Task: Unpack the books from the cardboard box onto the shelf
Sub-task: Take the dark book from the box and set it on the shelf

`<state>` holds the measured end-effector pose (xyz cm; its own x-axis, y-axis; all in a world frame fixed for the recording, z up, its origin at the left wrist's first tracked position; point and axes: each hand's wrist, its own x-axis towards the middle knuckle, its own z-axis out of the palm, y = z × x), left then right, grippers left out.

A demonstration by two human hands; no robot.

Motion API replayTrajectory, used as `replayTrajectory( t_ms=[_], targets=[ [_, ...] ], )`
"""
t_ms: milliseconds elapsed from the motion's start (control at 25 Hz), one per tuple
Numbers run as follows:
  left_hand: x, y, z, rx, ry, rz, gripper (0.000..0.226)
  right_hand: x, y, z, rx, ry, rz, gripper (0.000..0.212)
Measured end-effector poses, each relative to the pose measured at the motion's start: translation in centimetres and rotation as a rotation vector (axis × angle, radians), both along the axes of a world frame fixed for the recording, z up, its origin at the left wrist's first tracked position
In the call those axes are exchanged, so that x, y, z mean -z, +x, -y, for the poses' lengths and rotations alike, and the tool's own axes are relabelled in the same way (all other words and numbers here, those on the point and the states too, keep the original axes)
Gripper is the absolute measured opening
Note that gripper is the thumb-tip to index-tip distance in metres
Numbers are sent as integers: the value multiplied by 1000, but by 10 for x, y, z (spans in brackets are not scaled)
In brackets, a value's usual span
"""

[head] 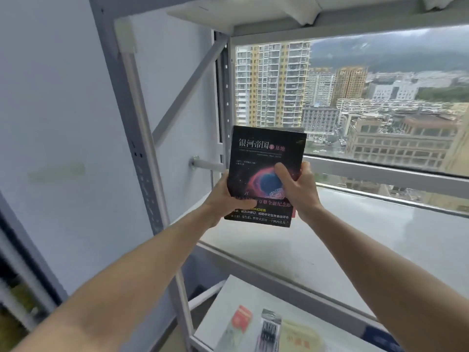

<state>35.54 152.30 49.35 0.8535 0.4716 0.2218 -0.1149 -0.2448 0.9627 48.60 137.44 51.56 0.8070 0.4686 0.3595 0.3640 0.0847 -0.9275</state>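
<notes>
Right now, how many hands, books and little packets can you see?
Hands: 2, the left hand and the right hand, both gripping the books.
Books: at least 2, a black book with another behind it.
Packets on the lower shelf: 3 (red, black, yellowish).
Total: 7.

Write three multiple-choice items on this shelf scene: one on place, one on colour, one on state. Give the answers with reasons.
1. Where is the book?
A. Flat on the shelf board
B. Held up in front of the window
C. Inside a box

2. What colour is most of its cover?
A. Black
B. White
C. Green

3. How is the book held?
A. By the left hand only
B. By the right hand only
C. By both hands

Answers:
1 B: it is raised against the window, above the shelf board.
2 A: black around a red-blue nebula.
3 C: the left hand and right hand grip its lower edges.
</notes>
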Motion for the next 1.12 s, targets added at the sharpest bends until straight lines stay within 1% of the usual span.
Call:
replayTrajectory(
  t_ms=[160,280,400,440,520,600,680,800,880,960,1000,1040,1120],
  targets=[
    [20,29,-57,35,25,21,84,11,7,-39,34,-19,41,36],
    [40,41,-73,46,29,47,85,22,11,-50,56,-14,72,33],
    [53,48,-82,48,76,72,91,32,12,-56,48,10,98,20],
    [56,50,-85,63,80,78,92,34,13,-57,42,19,98,21],
    [57,52,-88,123,0,80,89,35,16,-61,32,6,73,36],
    [56,50,-87,167,-85,55,81,34,17,-65,33,-17,38,49],
    [54,49,-81,129,-101,11,70,35,20,-71,68,-21,39,52],
    [38,57,-82,97,-192,-94,62,32,33,-85,149,-12,33,51],
    [19,69,-93,112,-218,-237,58,23,54,-101,184,-66,-130,58],
    [3,81,-106,62,-209,-420,60,16,75,-115,212,-224,-369,64],
    [-2,87,-111,16,-179,-497,65,17,83,-121,232,-315,-435,65],
    [-3,91,-116,-31,-124,-557,71,21,90,-128,255,-401,-443,64],
    [-2,98,-121,-110,11,-632,83,29,102,-140,290,-507,-392,62]
  ],
)
